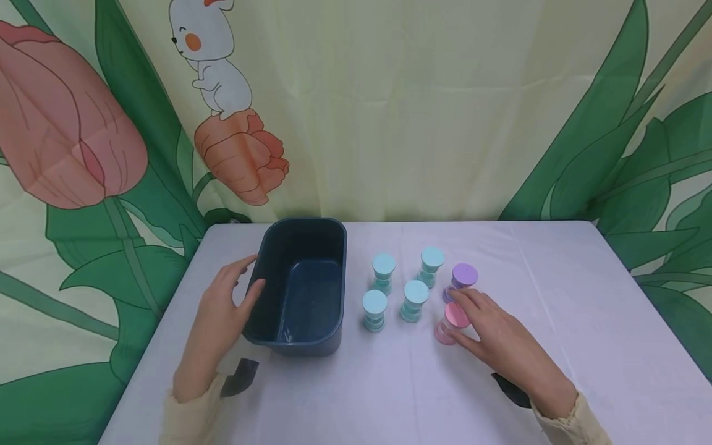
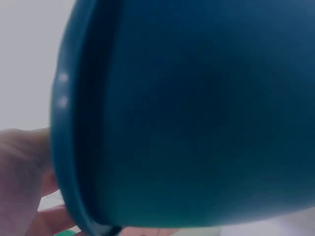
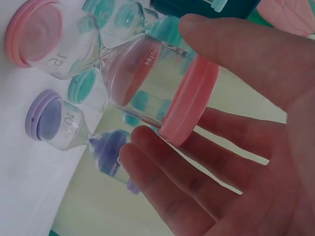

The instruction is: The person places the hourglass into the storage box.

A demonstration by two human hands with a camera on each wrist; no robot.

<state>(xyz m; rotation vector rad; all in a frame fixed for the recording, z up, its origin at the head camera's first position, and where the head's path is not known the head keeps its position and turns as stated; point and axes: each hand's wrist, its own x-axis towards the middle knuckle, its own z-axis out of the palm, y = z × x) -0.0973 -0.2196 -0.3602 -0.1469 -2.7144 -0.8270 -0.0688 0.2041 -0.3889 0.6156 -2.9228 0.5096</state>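
A pink sand timer (image 1: 457,316) stands on the table between the spread thumb and fingers of my right hand (image 1: 500,337). In the right wrist view, the thumb and fingertips (image 3: 142,135) are around the pink timer's upper end (image 3: 189,105); firm contact cannot be made out. Just behind stands a purple sand timer (image 1: 465,275), near the index finger. My left hand (image 1: 222,309) is at the left side of a dark blue bin (image 1: 340,290), fingers extended and thumb over its rim. In the left wrist view, the bin's wall (image 2: 197,113) hides part of that hand.
Several teal sand timers, including a front one (image 1: 374,303) and a back one (image 1: 431,258), stand between the bin and the right hand. A white cloth (image 1: 400,395) covers the table. Behind it hangs a printed curtain (image 1: 389,111).
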